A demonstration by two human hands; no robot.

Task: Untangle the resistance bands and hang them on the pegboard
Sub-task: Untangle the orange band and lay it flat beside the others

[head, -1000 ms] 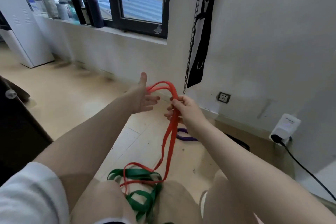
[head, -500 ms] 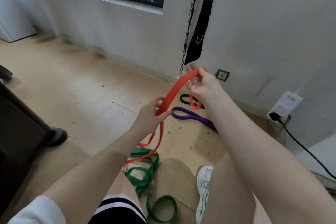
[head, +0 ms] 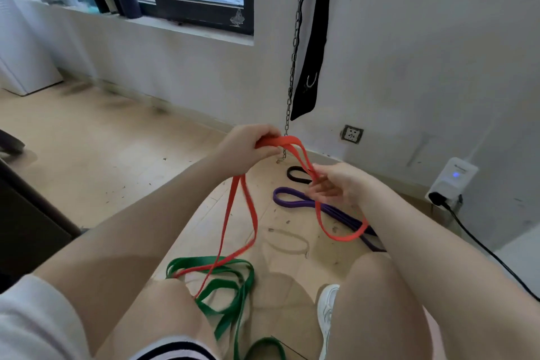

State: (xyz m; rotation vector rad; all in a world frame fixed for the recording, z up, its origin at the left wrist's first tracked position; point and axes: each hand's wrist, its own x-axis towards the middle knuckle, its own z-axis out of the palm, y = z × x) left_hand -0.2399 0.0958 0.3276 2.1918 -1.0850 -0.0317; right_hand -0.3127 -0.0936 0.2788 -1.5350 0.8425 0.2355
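Two hands are working on the orange band (head: 292,145), so the untangling step is in hand and the hanging is not yet begun. The left hand (head: 245,149) is closing its fingers into a fist around the upper part of the band, and two strands are hanging down from it toward the near floor. The right hand (head: 339,184) is pinching another part of the same band between the thumb and the first fingers; its other fingers are lying loosely curled, and a free loop is drooping below it.

Lower down, the orange strands are crossing through the green band (head: 233,301), which is lying in several folds on the floor between the knees. In my judgement the next move is calling for lifting or pulling the orange band out of the green one, slowly, so that the rubber is not snapping back.

A purple band (head: 295,199) and a black band (head: 295,175) are lying on the floor farther away, near the wall. No pegboard is showing in this view. The floor (head: 117,155) is pale wood with small bits of dirt. On the white wall a chain (head: 295,47) and a black strap (head: 312,38) are hanging, and a socket (head: 352,134) is sitting low on the right of them.
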